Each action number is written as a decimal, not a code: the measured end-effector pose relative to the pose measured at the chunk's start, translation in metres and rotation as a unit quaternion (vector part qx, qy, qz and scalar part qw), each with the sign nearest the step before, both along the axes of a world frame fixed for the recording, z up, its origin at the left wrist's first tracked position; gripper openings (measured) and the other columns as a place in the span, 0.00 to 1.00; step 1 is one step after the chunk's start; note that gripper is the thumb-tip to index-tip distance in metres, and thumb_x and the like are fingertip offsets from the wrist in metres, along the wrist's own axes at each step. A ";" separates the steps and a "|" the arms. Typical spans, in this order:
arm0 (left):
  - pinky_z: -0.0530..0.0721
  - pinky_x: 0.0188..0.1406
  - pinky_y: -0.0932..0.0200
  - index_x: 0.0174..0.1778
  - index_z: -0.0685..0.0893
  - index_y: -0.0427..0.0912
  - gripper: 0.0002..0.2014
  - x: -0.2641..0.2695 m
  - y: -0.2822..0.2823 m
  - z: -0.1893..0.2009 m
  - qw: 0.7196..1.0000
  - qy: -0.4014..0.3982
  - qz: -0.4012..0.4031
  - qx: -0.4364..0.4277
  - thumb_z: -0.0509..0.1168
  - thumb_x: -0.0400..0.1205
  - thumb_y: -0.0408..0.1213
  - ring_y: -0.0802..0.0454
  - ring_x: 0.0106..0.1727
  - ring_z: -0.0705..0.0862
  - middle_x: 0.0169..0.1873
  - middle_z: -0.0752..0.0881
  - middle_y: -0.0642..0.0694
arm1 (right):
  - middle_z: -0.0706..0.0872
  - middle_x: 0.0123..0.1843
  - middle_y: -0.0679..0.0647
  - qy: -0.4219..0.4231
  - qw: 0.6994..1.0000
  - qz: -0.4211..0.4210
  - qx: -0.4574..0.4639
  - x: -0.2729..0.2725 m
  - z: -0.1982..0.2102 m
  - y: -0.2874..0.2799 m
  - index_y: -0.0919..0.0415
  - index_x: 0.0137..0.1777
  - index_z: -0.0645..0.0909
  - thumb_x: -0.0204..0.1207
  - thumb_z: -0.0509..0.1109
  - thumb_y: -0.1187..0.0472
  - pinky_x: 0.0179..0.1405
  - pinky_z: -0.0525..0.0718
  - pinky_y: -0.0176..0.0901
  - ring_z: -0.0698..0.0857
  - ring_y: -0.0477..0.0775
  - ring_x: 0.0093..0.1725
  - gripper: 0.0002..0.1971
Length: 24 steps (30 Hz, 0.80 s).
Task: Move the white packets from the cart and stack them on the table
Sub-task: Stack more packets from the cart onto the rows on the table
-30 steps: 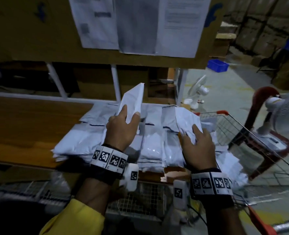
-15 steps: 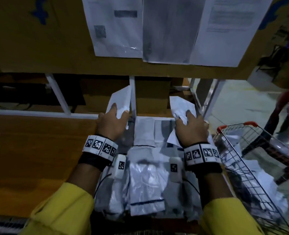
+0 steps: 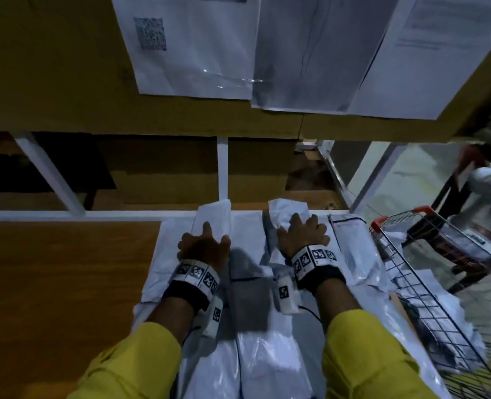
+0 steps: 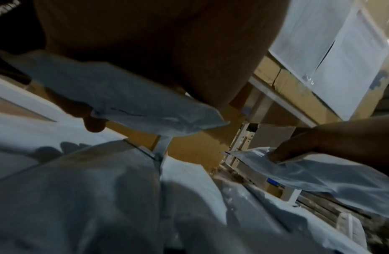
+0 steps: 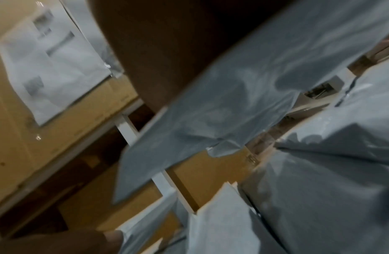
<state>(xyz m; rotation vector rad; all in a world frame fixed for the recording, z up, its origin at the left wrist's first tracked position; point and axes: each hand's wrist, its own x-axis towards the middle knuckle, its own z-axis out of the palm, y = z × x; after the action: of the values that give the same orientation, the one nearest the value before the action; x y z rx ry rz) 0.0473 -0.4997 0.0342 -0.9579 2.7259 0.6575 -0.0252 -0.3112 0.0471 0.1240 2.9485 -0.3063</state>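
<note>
Desk: wooden top, its right part covered by the pile of white packets under both forearms

Cart: wire basket just right of the right grip, more packets visible inside, so the task looks unfinished

Change over the last second: both grips went from lifted, with packets raised over the pile, to low at the pile's far edge. Judged: two more packets arriving on the stack

Left grip: fingers and thumb curled round the left packet; the left wrist view shows it not quite flat on the pile

Right grip: fingers spread on the right packet; fingertips pinch its edge in the left wrist view, and it too sits slightly above the pile

Next, judged: let go of both, go back to the cart
</note>
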 end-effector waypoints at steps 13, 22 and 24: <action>0.66 0.78 0.34 0.88 0.51 0.55 0.42 0.012 0.008 -0.028 0.995 -0.073 -0.055 -0.032 0.59 0.82 0.66 0.29 0.83 0.58 0.86 0.51 0.34 | 0.44 0.88 0.68 -0.094 0.994 0.000 0.052 0.008 -0.051 -0.012 0.55 0.88 0.49 0.75 0.63 0.32 0.79 0.54 0.71 0.50 0.73 0.84 0.48; 0.65 0.78 0.34 0.86 0.59 0.51 0.42 0.018 0.005 -0.009 0.997 -0.013 -0.049 -0.063 0.57 0.80 0.71 0.29 0.81 0.61 0.84 0.56 0.32 | 0.67 0.82 0.59 -0.037 0.999 -0.002 -0.024 0.022 -0.004 0.016 0.50 0.78 0.72 0.77 0.56 0.32 0.74 0.66 0.63 0.64 0.68 0.78 0.34; 0.68 0.76 0.36 0.82 0.68 0.52 0.37 0.024 0.007 0.002 0.994 0.051 -0.066 -0.074 0.60 0.80 0.67 0.31 0.80 0.64 0.81 0.63 0.34 | 0.72 0.79 0.57 -0.038 0.998 0.004 -0.052 0.031 0.007 0.031 0.49 0.77 0.74 0.80 0.54 0.32 0.73 0.68 0.61 0.66 0.68 0.77 0.32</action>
<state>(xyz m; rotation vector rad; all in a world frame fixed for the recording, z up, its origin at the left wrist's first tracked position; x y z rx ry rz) 0.0711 -0.4927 0.0360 -0.7841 2.9335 0.4991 0.0060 -0.2806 0.0537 0.1062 2.8511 -0.4430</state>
